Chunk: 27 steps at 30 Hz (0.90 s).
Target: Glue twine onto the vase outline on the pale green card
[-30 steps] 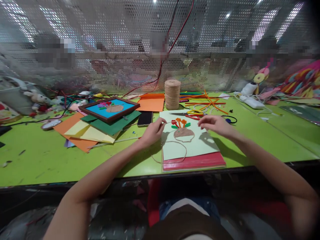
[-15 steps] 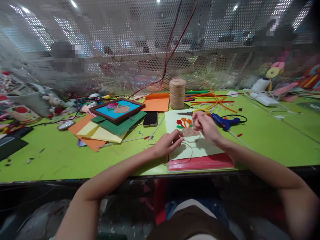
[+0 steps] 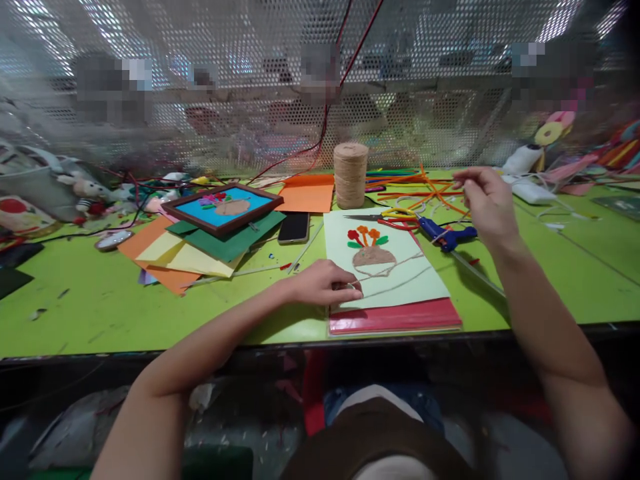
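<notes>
A pale green card (image 3: pixel 400 280) lies on a red sheet (image 3: pixel 395 318) at the table's near edge. On it is a brown twine vase with red and orange flowers (image 3: pixel 369 248). My left hand (image 3: pixel 323 283) rests on the card's left edge, pinching one end of a jute twine strand (image 3: pixel 400 283). The strand runs taut across the card toward my right hand (image 3: pixel 487 203), which is raised above a blue glue gun (image 3: pixel 447 235) and pinches the other end.
A jute spool (image 3: pixel 351 175) stands behind the card, with scissors (image 3: pixel 385 217) and orange pipe cleaners (image 3: pixel 425 193) near it. A framed picture (image 3: pixel 223 208) sits on stacked coloured paper (image 3: pixel 175 257) at left, beside a phone (image 3: pixel 294 227). A perforated metal screen (image 3: pixel 250 80) closes the back.
My right hand has risen and swung right, pulling the twine taut across the card. My left hand slid down to the card's left edge, still on the strand.
</notes>
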Available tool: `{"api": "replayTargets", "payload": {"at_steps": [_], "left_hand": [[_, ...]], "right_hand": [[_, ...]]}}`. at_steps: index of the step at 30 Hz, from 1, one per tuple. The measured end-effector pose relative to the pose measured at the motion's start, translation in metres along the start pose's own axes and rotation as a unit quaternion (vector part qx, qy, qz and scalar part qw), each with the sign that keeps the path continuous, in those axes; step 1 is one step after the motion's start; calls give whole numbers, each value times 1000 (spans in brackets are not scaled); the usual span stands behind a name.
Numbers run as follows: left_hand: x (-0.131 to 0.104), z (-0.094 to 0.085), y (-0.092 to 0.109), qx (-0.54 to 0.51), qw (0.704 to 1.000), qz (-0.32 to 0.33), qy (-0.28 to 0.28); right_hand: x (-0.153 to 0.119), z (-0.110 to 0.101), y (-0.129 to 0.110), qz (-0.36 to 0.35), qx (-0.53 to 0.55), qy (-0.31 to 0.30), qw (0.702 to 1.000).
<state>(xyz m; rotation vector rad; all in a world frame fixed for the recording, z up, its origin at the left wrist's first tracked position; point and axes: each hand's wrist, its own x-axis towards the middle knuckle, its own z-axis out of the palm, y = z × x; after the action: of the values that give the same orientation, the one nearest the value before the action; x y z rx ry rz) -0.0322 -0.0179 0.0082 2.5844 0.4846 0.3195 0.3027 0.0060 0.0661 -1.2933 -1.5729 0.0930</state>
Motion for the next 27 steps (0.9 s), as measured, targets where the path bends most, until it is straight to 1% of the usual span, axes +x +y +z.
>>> {"api": "replayTargets", "payload": {"at_steps": [2,4,6,8,10,12,13,15,18,23,27], "left_hand": [[-1,-1,-3,29,1000,6,-1],[-1,-2,-6,42,999,19,-6],[-1,-2,-8,46,998,30,-13],[-1,0,-8,60,998,28,-3],[0,3,-8,93,995,7,33],[2,8,-10,135,987,-32,82],[2,11,-11,154,981,-53,103],[4,15,-16,183,971,-85,129],[7,19,-24,207,965,-89,135],[7,21,-30,221,964,-70,133],[7,21,-29,206,965,-65,146]], "right_hand": [[-7,7,-6,39,78,-73,993],[-16,16,-15,67,134,-171,974],[-25,25,-22,78,155,-250,953],[-35,35,-28,70,136,-290,945],[-44,45,-32,41,98,-289,951],[-54,57,-36,-2,62,-263,963],[-58,63,-37,-23,51,-255,965],[-66,73,-38,-47,41,-263,963],[-76,85,-38,-28,43,-287,957],[-85,91,-41,29,38,-280,959],[-87,92,-45,51,15,-277,959]]}}
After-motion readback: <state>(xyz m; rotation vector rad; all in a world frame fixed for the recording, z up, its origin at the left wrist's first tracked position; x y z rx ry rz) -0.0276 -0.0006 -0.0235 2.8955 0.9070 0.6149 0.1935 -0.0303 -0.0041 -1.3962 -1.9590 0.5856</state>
